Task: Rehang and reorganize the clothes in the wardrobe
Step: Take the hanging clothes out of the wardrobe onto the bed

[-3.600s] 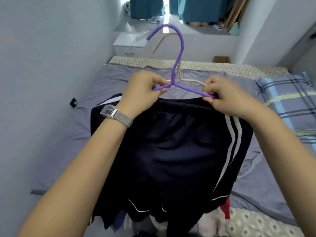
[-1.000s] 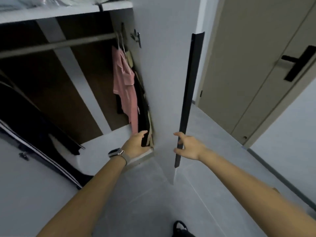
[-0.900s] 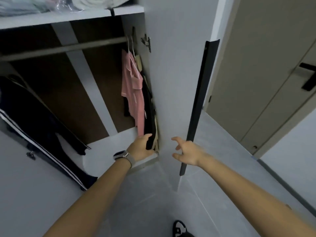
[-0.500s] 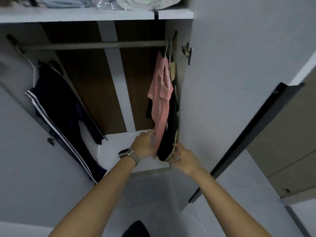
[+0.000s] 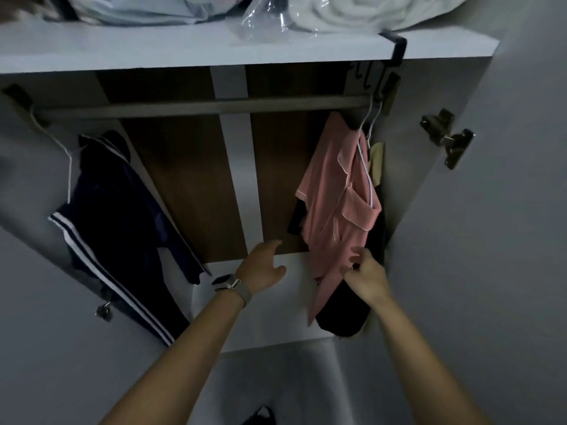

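**Wardrobe interior, both hands inside**

Pink garment (image 5: 336,207) hangs at the right end of the rail (image 5: 199,106), black clothing (image 5: 343,314) behind it. Right hand (image 5: 366,276) pinches the pink garment's lower edge. Left hand (image 5: 264,268), wearing a watch (image 5: 227,282), is spread and holds nothing. Dark striped garment (image 5: 116,219) hangs at the rail's left end.

The long metal hanging rail (image 5: 199,105) runs beneath the white top shelf (image 5: 184,50); the navy white-striped tracksuit (image 5: 119,222) hangs at its left end; the pink piped shirt (image 5: 334,204) hangs at its right end, before a black garment (image 5: 343,314); folded bedding lies on the shelf.
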